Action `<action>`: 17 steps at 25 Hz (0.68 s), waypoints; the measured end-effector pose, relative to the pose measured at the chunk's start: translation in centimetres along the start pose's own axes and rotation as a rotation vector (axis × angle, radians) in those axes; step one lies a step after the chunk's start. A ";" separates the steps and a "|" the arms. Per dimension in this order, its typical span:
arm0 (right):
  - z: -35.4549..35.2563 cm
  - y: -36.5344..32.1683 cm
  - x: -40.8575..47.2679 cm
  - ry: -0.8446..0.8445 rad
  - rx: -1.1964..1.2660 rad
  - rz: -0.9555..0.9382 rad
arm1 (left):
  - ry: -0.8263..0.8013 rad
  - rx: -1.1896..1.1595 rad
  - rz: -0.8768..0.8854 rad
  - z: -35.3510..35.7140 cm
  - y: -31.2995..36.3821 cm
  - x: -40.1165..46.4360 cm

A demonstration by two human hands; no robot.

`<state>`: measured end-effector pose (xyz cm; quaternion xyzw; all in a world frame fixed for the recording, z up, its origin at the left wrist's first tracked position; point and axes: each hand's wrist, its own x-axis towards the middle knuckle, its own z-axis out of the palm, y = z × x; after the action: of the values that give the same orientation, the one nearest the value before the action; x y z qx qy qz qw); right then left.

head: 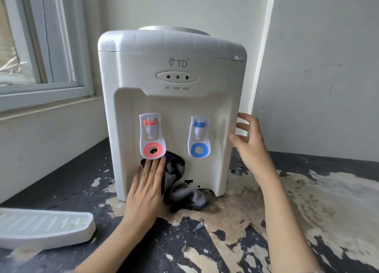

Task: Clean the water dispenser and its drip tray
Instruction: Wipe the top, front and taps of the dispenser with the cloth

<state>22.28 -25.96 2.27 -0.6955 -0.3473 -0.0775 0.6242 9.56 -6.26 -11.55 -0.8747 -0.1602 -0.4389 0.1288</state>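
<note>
On dispenser [172,100] front: "TD", "HOT", "POWER"; left hand [146,187] presses cloth [176,176].

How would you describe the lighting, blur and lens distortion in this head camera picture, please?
Head view: soft daylight from the window at left, no harsh glare; the water dispenser is fairly sharp, the left hand on the grey cloth slightly motion-blurred; wide-angle bending shows in the wall edge and the drip tray.

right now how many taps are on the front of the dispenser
2. The pink tap sits on the left of the water dispenser, just above the left hand pressing the cloth; the blue tap sits right of it.
</note>
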 end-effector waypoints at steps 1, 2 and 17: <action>-0.1 -0.1 0.0 -0.007 -0.005 0.007 | -0.044 -0.023 0.043 -0.8 -0.5 0.0; -0.2 -0.3 0.0 -0.015 -0.008 0.015 | -0.092 -0.048 0.086 -1.7 -0.9 -0.1; -0.9 -0.9 -0.3 -0.083 -0.070 0.077 | -0.301 -0.037 0.684 -1.0 3.1 4.8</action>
<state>21.77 -26.90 3.04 -0.7324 -0.3431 -0.0366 0.5870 12.77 -8.65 -7.35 -0.9346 0.1321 -0.2396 0.2273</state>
